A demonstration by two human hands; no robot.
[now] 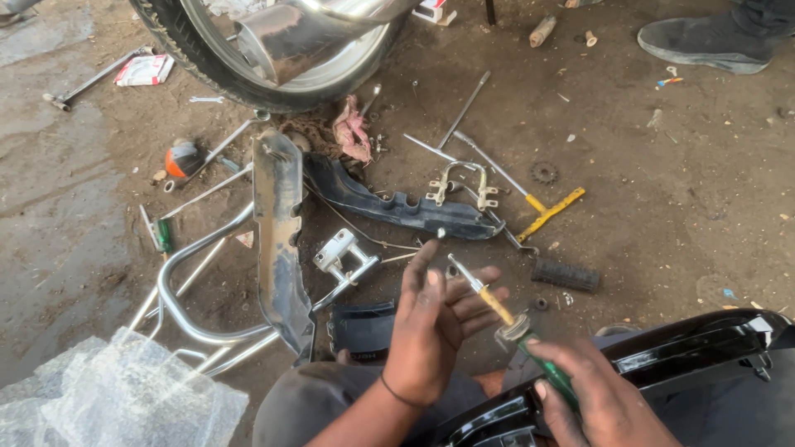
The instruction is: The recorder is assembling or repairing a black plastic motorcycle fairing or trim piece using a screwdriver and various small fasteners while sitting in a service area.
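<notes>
A green-handled screwdriver (505,319) is gripped in the right hand (600,397) low in the frame, right of the middle, above the dirt floor (662,215) of a repair spot; the fingers are wrapped around the green handle, and the tool's long axis is seen running diagonally, handle toward the lower right, yellowed shank and metal tip pointing up and to the left. The tip is held just beside the extended fingers of the left hand (431,331), which is raised with its palm turned away, fingers spread and loosely curled; a small pale object (441,233) shows at its uppermost fingertip, though whether it is pinched there cannot be told. A thin dark band is worn on the left wrist. A glossy black body panel (704,348) is seen under the right hand, reaching to the lower right corner. On the floor beyond the hands, a worn metal guard (277,223) lies lengthwise over a chrome tube frame (190,281), with a black plastic cover (397,207) beside it and a yellow-handled T-wrench (530,199) farther right. A black rubber grip (566,275) lies near the wrench. A motorcycle wheel (248,66) is seen at the top edge, a crumpled sheet of bubble wrap (108,397) at the lower left corner, and another person's dark shoe (704,41) at the upper right corner.
</notes>
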